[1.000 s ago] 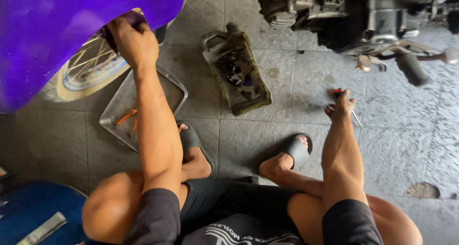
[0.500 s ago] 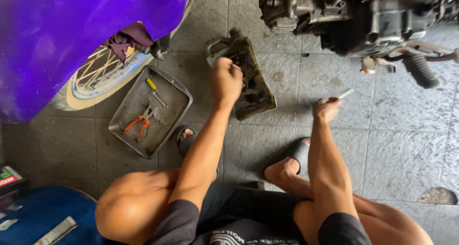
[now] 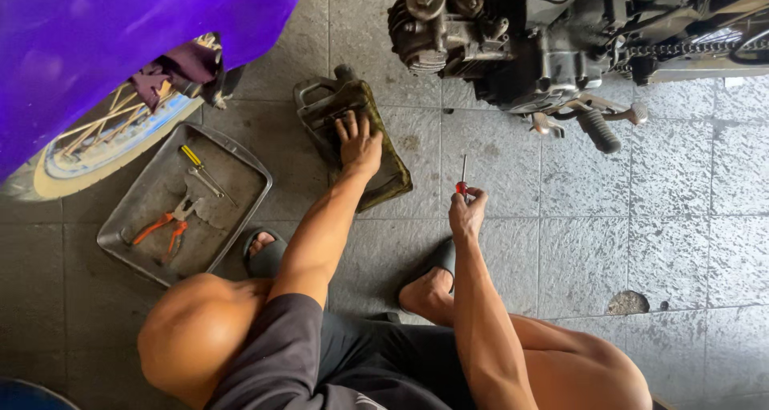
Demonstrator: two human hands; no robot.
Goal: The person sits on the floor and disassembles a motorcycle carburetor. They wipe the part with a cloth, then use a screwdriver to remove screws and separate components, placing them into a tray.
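Left fingers [image 3: 353, 127] spread in oily pan [image 3: 320, 106], right fingers [image 3: 473, 195] gripping screwdriver [image 3: 462, 178], tool tray [image 3: 120, 234] left, engine [image 3: 513, 42] ahead

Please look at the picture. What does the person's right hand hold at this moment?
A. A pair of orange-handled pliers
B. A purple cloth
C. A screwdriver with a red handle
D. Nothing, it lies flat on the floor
C. The right hand grips a thin red-handled screwdriver with its shaft pointing up toward the engine, while the orange-handled pliers lie in the metal tray.
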